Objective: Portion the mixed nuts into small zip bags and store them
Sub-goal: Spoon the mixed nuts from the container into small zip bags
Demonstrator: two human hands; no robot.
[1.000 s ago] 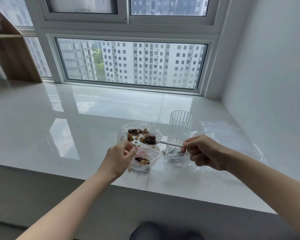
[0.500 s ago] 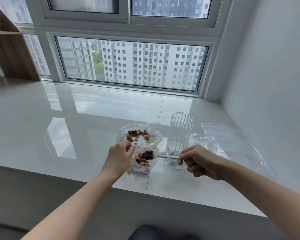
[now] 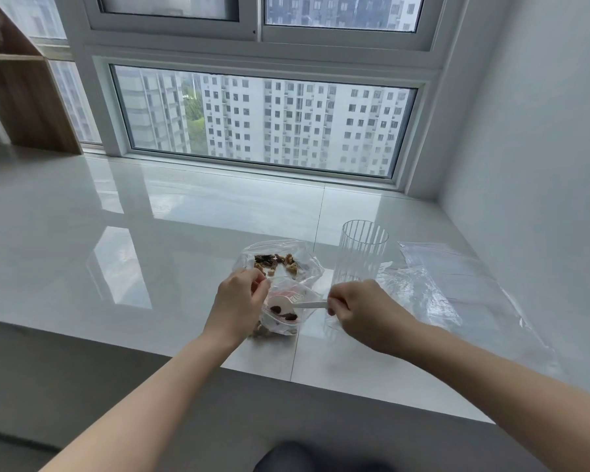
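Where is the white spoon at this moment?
In the head view, low centre: the spoon is held by the right hand, its bowl inside the small bag that the left hand holds open.

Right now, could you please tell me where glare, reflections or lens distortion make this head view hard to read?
Head view: daylight from the window throws bright reflections across the glossy white tiled ledge; the clear ribbed glass cup and the flat transparent plastic bags nearly vanish against it; wide-angle distortion bows the window frame; the left hand and right hand stay reasonably sharp.
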